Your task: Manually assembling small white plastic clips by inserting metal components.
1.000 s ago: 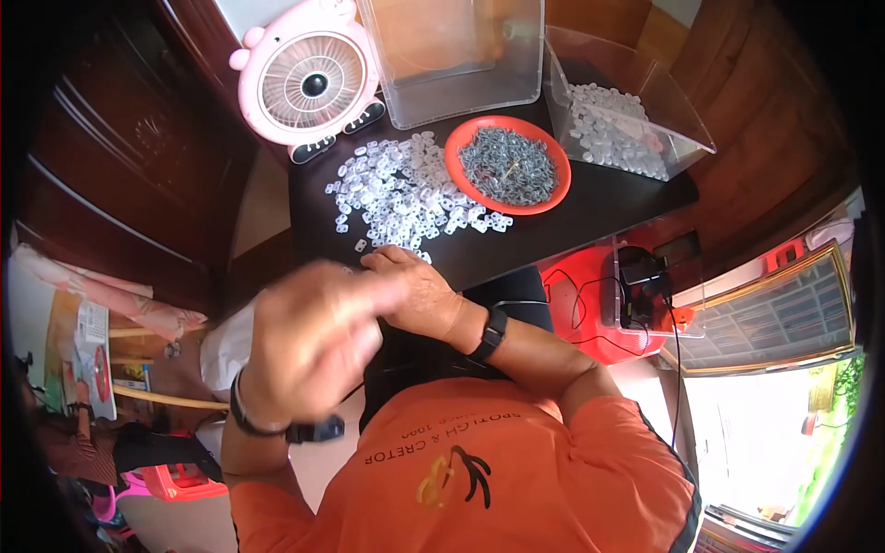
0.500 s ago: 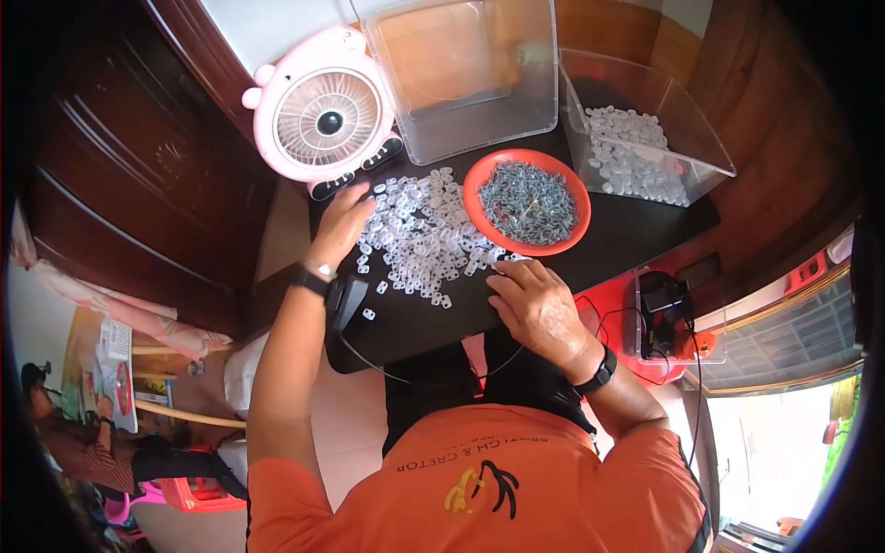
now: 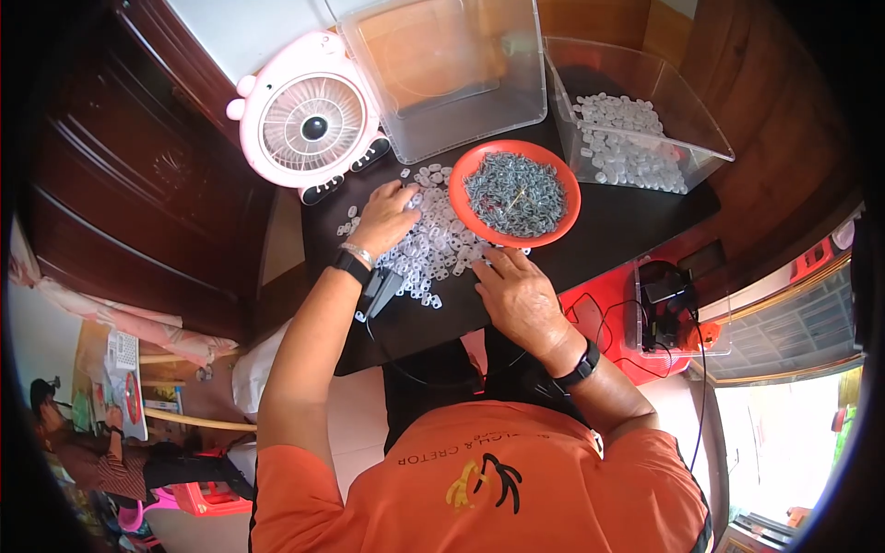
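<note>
A loose pile of small white plastic pieces with dark holes [image 3: 433, 241] lies on the dark table. My left hand [image 3: 385, 223] rests on the left part of this pile, its fingers spread over the pieces and gripping none that I can see. At the pile's right edge, my right hand [image 3: 522, 297] lies with bent fingers apart, the fingertips touching the table beside the pieces. Just behind the pile stands an orange-red bowl [image 3: 573, 205] full of small grey metal screws [image 3: 516, 194].
A pink animal-shaped fan [image 3: 313, 129] stands at the back left. Beside it an upright clear plastic bin [image 3: 442, 83] leans back, and at the right another clear bin [image 3: 705, 138] holds white pieces. A black cable [image 3: 702, 405] hangs at the right. Another person [image 3: 106, 461] sits far left.
My left hand has moved right and slightly down, from the pile's left edge onto the pieces, and the pieces under it have shifted right. My right hand stays at the pile's right edge.
</note>
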Available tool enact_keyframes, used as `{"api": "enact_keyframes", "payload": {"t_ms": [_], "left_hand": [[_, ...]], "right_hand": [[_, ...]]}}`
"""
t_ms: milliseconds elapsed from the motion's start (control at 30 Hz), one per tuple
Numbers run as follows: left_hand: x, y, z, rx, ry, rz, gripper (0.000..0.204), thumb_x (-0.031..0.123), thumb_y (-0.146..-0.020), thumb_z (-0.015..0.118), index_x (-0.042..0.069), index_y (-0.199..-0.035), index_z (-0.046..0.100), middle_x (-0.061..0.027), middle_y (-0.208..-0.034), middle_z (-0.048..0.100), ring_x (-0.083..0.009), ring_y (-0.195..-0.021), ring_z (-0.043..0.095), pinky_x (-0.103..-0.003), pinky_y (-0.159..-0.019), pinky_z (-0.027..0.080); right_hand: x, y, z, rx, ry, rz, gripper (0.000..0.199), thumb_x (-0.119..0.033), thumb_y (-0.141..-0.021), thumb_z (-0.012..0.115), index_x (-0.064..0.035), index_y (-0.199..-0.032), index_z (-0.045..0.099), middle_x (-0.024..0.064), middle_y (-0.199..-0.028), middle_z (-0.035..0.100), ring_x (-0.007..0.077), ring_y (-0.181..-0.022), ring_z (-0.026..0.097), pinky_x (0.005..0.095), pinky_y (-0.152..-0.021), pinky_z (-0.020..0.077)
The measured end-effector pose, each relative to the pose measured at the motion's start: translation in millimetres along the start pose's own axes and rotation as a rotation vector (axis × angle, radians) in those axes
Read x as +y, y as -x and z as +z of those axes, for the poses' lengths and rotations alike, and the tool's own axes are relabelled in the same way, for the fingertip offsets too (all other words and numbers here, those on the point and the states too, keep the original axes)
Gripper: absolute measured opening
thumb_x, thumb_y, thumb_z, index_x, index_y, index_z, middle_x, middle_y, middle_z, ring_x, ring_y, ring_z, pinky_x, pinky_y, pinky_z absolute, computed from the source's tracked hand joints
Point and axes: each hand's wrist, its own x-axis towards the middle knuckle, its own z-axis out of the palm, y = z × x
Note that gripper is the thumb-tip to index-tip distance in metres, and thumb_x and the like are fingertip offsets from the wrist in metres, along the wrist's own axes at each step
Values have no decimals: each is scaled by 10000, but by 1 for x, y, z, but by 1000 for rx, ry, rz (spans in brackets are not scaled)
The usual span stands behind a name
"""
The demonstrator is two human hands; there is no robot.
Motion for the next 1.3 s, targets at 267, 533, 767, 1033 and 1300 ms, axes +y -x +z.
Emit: {"api": "enact_keyframes", "payload": {"t_ms": [267, 533, 767, 1033, 1300], "left_hand": [[23, 38, -31, 27, 104, 129, 296, 165, -846, 590, 26, -1106, 623, -150, -1261, 522, -359, -1185, 472, -430, -1007, 387], [49, 100, -100, 115, 546, -310, 238, 98, -891, 550, -12, -1094, 606, -159, -1035, 630, -270, -903, 613, -326, -796, 476], [92, 152, -76, 423, 836, -528, 184, 81, -902, 551, -22, -1024, 642, -46, -922, 660, -76, -746, 525, -225, -677, 420], [113, 165, -43, 659, 1053, -540, 131, 31, -913, 516, -31, -938, 628, -82, -913, 670, -112, -848, 595, -240, -788, 448], [130, 162, -58, 595, 1057, -566, 127, 71, -924, 530, -24, -914, 614, -53, -790, 632, -98, -736, 581, -232, -700, 459]], "right_hand": [[-15, -25, 22, -68, -46, -64, 277, -116, -772, 659, -51, -1037, 616, 126, -1074, 615, 295, -1032, 572, 371, -890, 480], [-12, -20, -1, 4, -260, -55, 185, -81, -757, 687, -48, -939, 679, 100, -983, 640, 277, -946, 600, 365, -808, 514], [-33, -21, 7, -100, -233, -114, 213, -152, -728, 731, -65, -918, 687, 84, -936, 621, 264, -905, 581, 360, -785, 502], [-38, -23, 25, -88, -98, -152, 65, -118, -735, 643, -75, -776, 617, 73, -822, 553, 257, -837, 546, 352, -741, 480], [-43, -26, 13, 9, -431, 52, 52, -29, -798, 635, -22, -849, 637, 94, -824, 609, 287, -782, 608, 350, -682, 503]]}}
